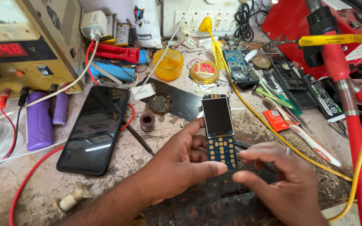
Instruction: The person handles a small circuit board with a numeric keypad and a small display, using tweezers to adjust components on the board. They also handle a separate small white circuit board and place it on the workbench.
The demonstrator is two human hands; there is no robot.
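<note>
While right hand [281, 180] hovers, left hand [181, 155] apparently pinches phone board [219, 129].

Bare bench [168, 138] lies open between the black smartphone [94, 129] on the left and the small phone board [219, 132] at centre, broken only by a solder spool [147, 121] and a thin probe [141, 140]. Near left is open too, crossed by a red wire [30, 175]. The far side is crowded with tins and parts. On the right, a yellow cable [273, 134], toothbrush [304, 136] and red stand [352, 125] bar the way.
</note>
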